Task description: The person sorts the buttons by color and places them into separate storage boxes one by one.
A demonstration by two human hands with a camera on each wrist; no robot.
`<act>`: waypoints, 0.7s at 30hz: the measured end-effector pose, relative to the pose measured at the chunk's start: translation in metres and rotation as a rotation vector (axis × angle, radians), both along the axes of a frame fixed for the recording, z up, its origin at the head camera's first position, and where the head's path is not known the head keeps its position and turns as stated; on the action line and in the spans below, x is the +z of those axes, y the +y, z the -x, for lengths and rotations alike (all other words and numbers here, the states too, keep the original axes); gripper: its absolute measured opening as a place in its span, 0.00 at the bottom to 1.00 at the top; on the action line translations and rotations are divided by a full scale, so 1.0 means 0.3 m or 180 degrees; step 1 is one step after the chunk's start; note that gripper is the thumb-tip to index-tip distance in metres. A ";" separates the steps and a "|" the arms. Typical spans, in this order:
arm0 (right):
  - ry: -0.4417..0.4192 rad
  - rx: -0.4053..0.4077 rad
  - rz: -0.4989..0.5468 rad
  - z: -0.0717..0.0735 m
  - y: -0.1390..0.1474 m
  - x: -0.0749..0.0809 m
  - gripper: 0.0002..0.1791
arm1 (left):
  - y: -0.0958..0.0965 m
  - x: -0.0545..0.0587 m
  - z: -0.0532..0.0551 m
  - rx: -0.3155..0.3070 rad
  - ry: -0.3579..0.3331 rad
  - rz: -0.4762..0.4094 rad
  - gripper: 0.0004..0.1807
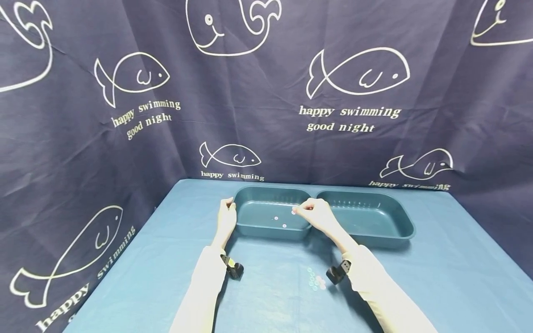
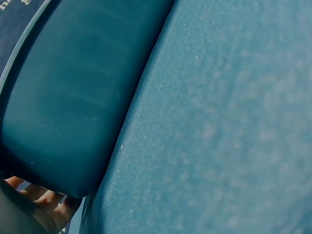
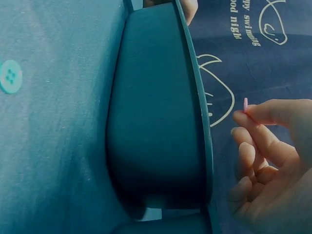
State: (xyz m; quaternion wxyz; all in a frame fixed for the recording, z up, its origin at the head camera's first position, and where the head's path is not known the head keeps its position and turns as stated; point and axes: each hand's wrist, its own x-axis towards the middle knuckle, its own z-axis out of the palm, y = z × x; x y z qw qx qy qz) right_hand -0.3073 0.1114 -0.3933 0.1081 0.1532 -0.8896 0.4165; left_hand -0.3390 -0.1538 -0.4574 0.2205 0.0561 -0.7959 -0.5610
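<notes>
My right hand [image 1: 320, 215] has its thumb and forefinger closed tip to tip on one pink button [image 3: 245, 105], the other fingers loosely bent and holding nothing; that button is over the end of the left tray [image 1: 256, 213] nearest this hand. My left hand [image 1: 226, 216] rests at the opposite end of the same tray, its fingers relaxed and slightly parted against the outer wall, steadying rather than clenching. Two small pale buttons [image 1: 284, 225] seem to lie on the tray floor between my hands, and a loose cluster of green and pink buttons [image 1: 317, 282] is on the blue cloth [image 1: 266, 282], nearer my body, just beside my right wrist. I judge each button to be almost weightless, stiff and hard to break, but smooth and thin enough to slip or flip if I squeeze unevenly. The edge is the place to take it: mine stands upright, pinched low on its rim, with most of the disc clear of my fingertips. Flat on the cloth, one would probably want a fingernail under it or a press to tip it up. The tray looks like light, fairly rigid plastic that a bump could slide, so the end wall under my left fingers is a sensible hold.
</notes>
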 end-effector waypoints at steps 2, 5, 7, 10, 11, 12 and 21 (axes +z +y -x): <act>0.0038 -0.0013 -0.0023 0.006 -0.007 0.002 0.06 | 0.000 0.002 0.000 -0.0024 0.0029 -0.0028 0.14; 0.0084 -0.0037 -0.0075 0.017 -0.016 0.000 0.06 | -0.001 0.001 0.001 -0.0055 0.0085 -0.0029 0.13; 0.0123 -0.0036 -0.0119 0.026 -0.021 -0.005 0.06 | -0.003 -0.003 0.004 -0.0072 0.0067 -0.0027 0.13; 0.0165 -0.0036 -0.0163 0.039 -0.028 -0.010 0.06 | -0.003 -0.007 0.007 -0.0068 0.0086 -0.0030 0.13; 0.0171 -0.0040 -0.0180 0.044 -0.030 -0.012 0.06 | -0.002 -0.008 0.007 -0.0064 0.0088 -0.0031 0.13; 0.0167 -0.0045 -0.0193 0.049 -0.032 -0.016 0.07 | -0.002 -0.008 0.007 -0.0055 0.0093 -0.0027 0.13; 0.0189 -0.0039 -0.0306 0.095 -0.046 -0.044 0.08 | 0.002 0.000 -0.003 -0.0002 0.0076 -0.0062 0.13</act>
